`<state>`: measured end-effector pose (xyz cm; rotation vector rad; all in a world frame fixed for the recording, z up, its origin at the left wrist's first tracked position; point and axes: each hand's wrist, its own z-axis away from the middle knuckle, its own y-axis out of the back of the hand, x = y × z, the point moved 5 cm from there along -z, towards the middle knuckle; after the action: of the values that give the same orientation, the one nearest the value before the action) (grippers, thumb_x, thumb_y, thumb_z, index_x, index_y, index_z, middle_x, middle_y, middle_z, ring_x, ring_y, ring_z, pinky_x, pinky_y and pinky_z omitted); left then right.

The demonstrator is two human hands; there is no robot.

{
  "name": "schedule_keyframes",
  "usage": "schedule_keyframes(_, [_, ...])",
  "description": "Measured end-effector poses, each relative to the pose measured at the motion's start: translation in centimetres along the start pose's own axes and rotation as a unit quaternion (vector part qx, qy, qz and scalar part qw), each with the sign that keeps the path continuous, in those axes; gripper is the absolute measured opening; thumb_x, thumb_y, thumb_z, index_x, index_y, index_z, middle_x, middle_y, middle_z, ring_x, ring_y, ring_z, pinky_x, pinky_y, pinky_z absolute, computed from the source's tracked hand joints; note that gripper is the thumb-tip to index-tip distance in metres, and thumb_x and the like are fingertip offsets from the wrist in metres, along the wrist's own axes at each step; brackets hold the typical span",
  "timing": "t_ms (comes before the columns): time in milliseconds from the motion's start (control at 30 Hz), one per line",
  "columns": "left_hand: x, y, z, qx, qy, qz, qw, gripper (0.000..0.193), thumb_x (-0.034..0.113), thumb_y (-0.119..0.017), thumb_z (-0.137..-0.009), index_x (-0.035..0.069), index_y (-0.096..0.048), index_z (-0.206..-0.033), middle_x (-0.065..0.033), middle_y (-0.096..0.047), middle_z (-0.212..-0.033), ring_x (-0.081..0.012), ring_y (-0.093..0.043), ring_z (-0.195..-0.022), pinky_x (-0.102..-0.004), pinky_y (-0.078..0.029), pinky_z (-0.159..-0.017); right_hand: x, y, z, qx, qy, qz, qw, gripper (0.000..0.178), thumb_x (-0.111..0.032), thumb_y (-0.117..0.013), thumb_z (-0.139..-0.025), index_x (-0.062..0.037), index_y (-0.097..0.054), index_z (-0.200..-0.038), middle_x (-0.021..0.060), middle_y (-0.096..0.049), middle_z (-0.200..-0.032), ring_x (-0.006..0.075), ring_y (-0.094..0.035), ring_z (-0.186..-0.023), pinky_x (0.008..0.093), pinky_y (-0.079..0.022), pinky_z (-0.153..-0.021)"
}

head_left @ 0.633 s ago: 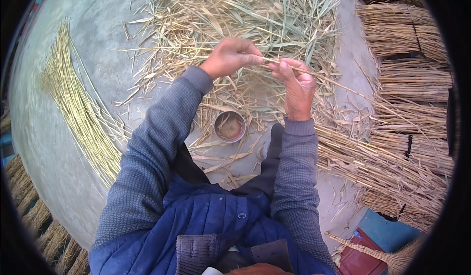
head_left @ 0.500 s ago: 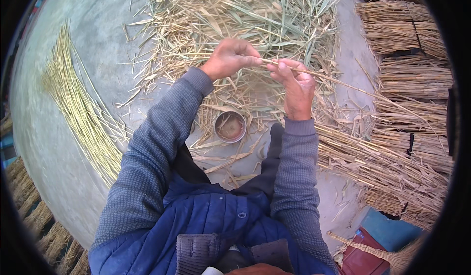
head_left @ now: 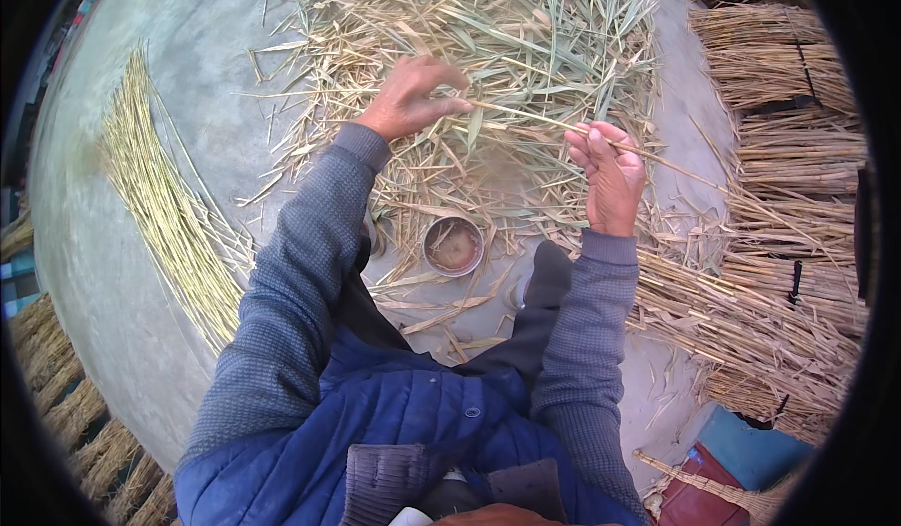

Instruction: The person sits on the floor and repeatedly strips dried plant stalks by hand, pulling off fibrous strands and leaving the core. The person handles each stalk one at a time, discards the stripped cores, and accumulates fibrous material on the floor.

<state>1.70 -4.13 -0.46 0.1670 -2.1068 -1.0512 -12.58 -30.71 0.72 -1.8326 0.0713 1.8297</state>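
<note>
My right hand (head_left: 612,171) pinches a long thin reed stalk (head_left: 690,171) between thumb and fingers, over the near right side of a heap of dry leaves. The stalk slants from the upper left down to the right, its far part passing in front of stacked bundles. My left hand (head_left: 416,99) is open, thumb and forefinger apart, right beside the stalk's left end. Below the left fingertips is a narrow leaf strip (head_left: 475,126); whether it is falling or lying on the leaf heap (head_left: 422,19) I cannot tell.
A round metal bowl (head_left: 453,246) stands on the concrete floor between my feet. Peeled yellow-green stalks (head_left: 174,207) lie at the left. Unpeeled reeds (head_left: 741,315) lie to the right, near tied bundles (head_left: 774,52). A dark red item (head_left: 699,493) sits at the lower right.
My hands have moved apart: the right slid along the stalk to the right, and the left drew back to the upper left, its fingers coming off the stalk.
</note>
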Motion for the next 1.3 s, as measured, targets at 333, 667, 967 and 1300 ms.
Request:
schedule_keyframes(333, [1.4,-3.2,-0.8,-0.057,0.156,0.305,0.938,0.017,0.020,-0.080,-0.086,0.004,-0.074,-0.090,-0.0049,-0.073,-0.087,-0.0109,-0.067,-0.079,-0.0274,-0.054,-0.067,-0.6,-0.6,0.6,-0.011,0.005,0.000,1.000,0.019,-0.007,-0.067,-0.096,0.0034,-0.060,-0.111,0.0181,-0.071,-0.105,0.0239,-0.073,-0.091,0.0279,-0.061,-0.077])
schedule_keyframes(667, [-4.8,1.0,0.4,0.165,0.268,0.384,0.868,0.010,0.019,-0.077,-0.088,0.011,-0.071,-0.088,-0.0040,-0.075,-0.091,-0.0145,-0.068,-0.082,-0.0314,-0.052,-0.087,-1.7,1.5,0.6,0.032,0.027,0.031,0.999,0.021,-0.011,-0.068,-0.096,0.0035,-0.062,-0.110,0.0170,-0.072,-0.099,0.0221,-0.074,-0.085,0.0275,-0.061,-0.074])
schedule_keyframes(967, [3.6,-0.7,-0.7,0.038,-0.056,-0.218,0.974,0.039,0.049,-0.062,-0.093,0.012,-0.070,-0.103,-0.0066,-0.074,-0.101,-0.0202,-0.062,-0.103,-0.0371,-0.042,-0.085,-1.2,1.2,0.0,0.078,0.026,0.038,0.996,0.028,-0.015,-0.071,-0.095,0.0045,-0.060,-0.112,0.0170,-0.072,-0.099,0.0192,-0.073,-0.084,0.0236,-0.060,-0.071])
schedule_keyframes(1300, [3.0,-3.6,-0.7,-0.040,-0.062,-0.287,0.955,0.005,0.013,-0.066,-0.081,0.012,-0.062,-0.078,-0.0033,-0.059,-0.063,-0.0196,-0.056,-0.072,-0.0354,-0.040,-0.074,-0.1,0.9,-0.4,0.069,0.013,0.024,0.997,0.024,-0.014,-0.071,-0.095,0.0018,-0.062,-0.111,0.0151,-0.072,-0.101,0.0193,-0.073,-0.086,0.0240,-0.061,-0.072])
